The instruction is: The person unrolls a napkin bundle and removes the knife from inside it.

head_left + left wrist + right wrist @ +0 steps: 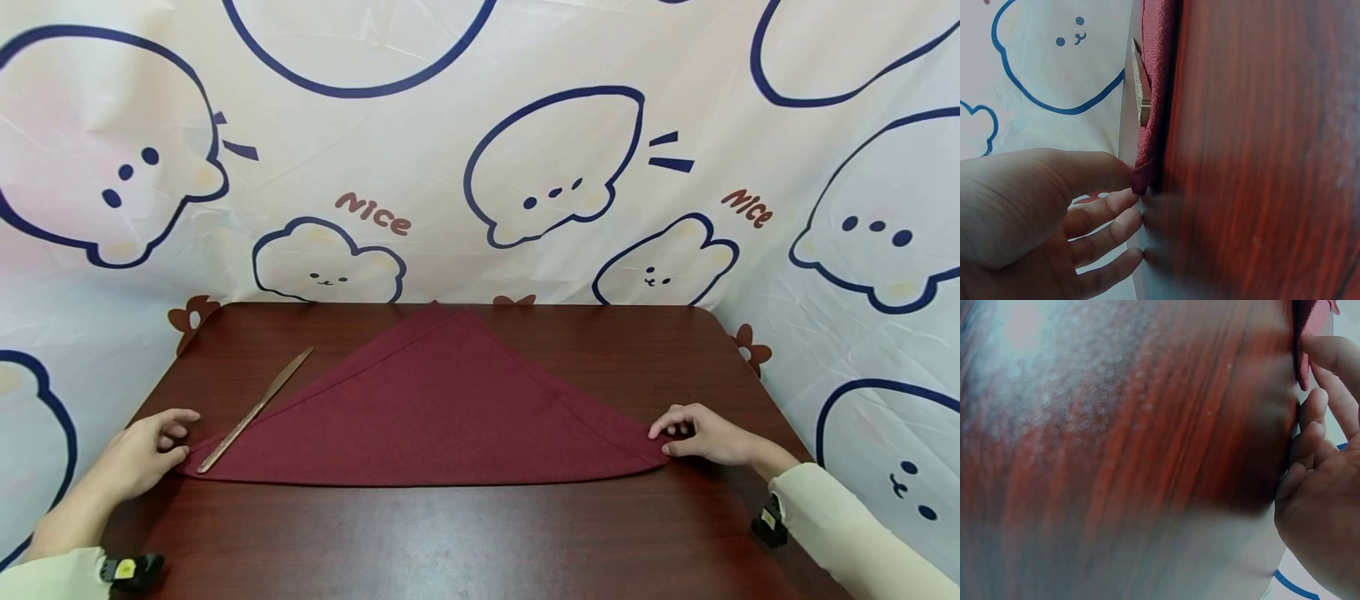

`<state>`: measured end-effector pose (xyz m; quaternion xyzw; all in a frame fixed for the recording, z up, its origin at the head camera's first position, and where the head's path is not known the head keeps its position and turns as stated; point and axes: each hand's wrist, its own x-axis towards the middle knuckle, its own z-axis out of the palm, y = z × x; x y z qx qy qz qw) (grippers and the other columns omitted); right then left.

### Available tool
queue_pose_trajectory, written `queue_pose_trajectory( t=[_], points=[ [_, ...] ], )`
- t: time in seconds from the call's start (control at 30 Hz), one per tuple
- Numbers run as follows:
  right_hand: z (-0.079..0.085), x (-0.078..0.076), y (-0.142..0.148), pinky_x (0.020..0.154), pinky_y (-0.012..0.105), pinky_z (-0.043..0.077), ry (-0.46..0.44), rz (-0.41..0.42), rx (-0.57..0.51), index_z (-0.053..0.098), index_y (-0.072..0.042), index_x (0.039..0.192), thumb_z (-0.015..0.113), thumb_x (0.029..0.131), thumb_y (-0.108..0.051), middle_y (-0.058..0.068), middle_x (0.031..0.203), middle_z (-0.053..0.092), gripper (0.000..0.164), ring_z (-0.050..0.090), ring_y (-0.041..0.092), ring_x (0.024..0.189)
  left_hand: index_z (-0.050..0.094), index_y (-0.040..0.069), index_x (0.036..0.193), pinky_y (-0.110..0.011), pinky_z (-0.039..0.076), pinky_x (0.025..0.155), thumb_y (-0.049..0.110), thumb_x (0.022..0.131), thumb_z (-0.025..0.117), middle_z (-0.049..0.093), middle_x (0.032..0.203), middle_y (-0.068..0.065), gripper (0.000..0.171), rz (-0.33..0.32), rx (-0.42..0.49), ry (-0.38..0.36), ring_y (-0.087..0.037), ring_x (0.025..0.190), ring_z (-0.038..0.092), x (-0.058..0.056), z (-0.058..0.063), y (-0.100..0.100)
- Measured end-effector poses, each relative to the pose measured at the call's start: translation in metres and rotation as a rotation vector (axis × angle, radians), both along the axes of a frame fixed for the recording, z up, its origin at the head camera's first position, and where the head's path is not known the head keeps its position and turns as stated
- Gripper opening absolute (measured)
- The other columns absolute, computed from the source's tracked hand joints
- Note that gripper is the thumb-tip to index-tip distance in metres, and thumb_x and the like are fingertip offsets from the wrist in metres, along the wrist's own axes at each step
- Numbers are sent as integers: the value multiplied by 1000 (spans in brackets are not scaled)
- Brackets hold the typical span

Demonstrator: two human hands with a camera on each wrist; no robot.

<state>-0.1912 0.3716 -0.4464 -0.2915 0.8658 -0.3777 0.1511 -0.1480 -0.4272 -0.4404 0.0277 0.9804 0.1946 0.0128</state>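
Observation:
A maroon cloth napkin (450,400) lies folded in a triangle, its long edge toward me and its peak at the table's far edge. My left hand (146,454) is at its left corner, the thumb tip touching the cloth while the other fingers spread loosely. In the left wrist view, this thumb (1104,170) meets the folded corner and the fingertips reach down by the table. At the right corner, my right hand (705,433) pinches the cloth between thumb and forefinger. A copper-coloured table knife (258,407) lies slanted across the napkin's left side, handle toward me.
The dark brown wooden table (450,542) has rounded far corners. A pale curtain (427,167) with blue cartoon outlines hangs behind it and along both sides. Each wrist carries a small black camera; one (133,572) shows at the left sleeve.

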Motion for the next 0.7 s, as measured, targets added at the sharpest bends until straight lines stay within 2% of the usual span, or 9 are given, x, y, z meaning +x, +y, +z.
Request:
queue_pose_trajectory(
  t=[0.17,0.33,0.5,0.7],
  points=[
    [0,0,0,66,27,39,4,6,-2,74,-11,104,73,91,-8,10,88,61,14,50,15,80,56,-10,123,-50,51,72,-2,85,69,66,99,-27,41,3,3,-11,-34,86,64,-1,1,2],
    [0,-1,0,66,27,39,3,11,-2,74,-11,105,74,90,-8,10,87,60,14,50,15,80,56,-10,123,-49,50,71,0,87,68,66,98,-27,39,14,4,6,-34,85,65,-1,1,4],
    [0,-1,1,66,27,39,4,9,-2,74,-11,105,73,90,-8,10,87,59,14,50,14,80,55,-10,124,-57,51,74,1,90,67,66,100,-31,37,27,21,8,-41,87,65,0,3,6],
    [-3,-1,1,67,26,39,12,-15,10,74,-14,104,74,90,-10,6,87,60,14,50,13,80,56,-8,124,-60,49,75,4,92,67,65,104,-33,36,33,26,44,-46,92,64,1,3,12]
  ],
)
